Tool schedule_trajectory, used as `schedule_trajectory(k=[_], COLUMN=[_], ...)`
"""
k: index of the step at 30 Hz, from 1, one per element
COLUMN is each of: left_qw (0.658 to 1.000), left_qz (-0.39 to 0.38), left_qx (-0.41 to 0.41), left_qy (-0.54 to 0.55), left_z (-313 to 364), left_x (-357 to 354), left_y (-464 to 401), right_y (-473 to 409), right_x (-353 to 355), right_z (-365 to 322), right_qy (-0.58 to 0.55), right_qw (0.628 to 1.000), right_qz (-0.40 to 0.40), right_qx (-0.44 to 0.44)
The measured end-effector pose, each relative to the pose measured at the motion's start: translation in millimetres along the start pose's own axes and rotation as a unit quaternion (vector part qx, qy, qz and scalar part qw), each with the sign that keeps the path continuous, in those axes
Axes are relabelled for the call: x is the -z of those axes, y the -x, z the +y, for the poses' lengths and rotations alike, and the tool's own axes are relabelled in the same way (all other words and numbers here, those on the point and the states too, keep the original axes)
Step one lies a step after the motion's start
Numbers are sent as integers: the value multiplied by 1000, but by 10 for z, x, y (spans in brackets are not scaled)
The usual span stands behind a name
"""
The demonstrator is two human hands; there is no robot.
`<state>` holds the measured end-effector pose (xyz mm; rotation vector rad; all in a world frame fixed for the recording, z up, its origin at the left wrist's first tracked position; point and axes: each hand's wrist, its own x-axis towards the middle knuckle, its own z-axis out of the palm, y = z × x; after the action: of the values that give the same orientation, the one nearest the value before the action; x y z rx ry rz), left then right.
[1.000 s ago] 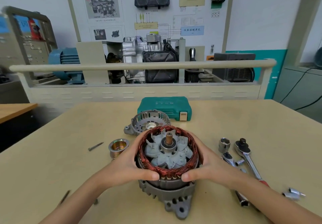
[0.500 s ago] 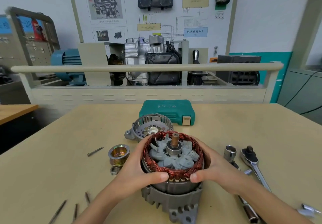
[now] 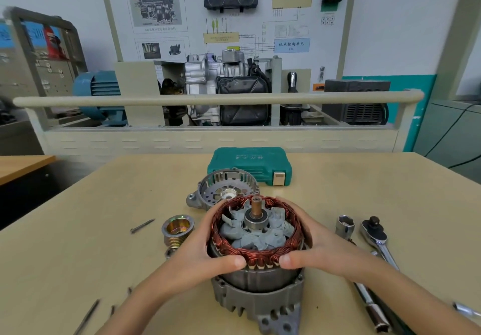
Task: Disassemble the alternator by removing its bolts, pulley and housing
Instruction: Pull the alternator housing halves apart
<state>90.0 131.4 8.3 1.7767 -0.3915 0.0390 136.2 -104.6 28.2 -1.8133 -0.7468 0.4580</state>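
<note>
The alternator [image 3: 256, 256] stands upright on the surface [image 3: 78, 243] with both hands wrapped around its copper ring, the left hand [image 3: 200, 254] and right hand [image 3: 317, 251] fingers clamped on it from each side, likely to lift it out of the gray housing [image 3: 260, 300] below.

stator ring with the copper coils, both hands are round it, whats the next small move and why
Probably lift the copper ring straight up out of the rear housing. The left hand and right hand grip it from opposite sides, thumbs on the near rim. The front cover and pulley already lie on the table, so nothing visible caps it.
</note>
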Motion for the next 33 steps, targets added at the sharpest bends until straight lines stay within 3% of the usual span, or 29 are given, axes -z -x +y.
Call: schedule_trajectory(k=[5, 8, 10, 14, 21, 26, 33], left_qw=[1000, 999, 999, 994, 998, 995, 993], left_qz=[22, 37, -15, -106, -42, 18, 20], left_qx=[1, 1, 4, 0, -36, -73, -98], left_qy=[-5, 15, 28, -1, 7, 62, 62], left_z=[22, -2, -17, -65, -116, -212, -202], left_x=[8, -33, 1, 166, 41, -77, -94], left_y=[27, 34, 30, 31, 48, 103, 72], right_y=[119, 149, 149, 154, 124, 94, 94], right_x=[-207, -286, -281, -268, -275, -268, -249], right_z=[0, -1, -14, 25, 137, 187, 168], right_qy=[156, 204, 221, 154, 47, 45, 3], right_qw=[981, 974, 970, 982, 990, 986, 985], right_qz=[108, 100, 100, 109, 112, 126, 127], right_qx=[-37, -13, 4, 35, 76, 97, 115])
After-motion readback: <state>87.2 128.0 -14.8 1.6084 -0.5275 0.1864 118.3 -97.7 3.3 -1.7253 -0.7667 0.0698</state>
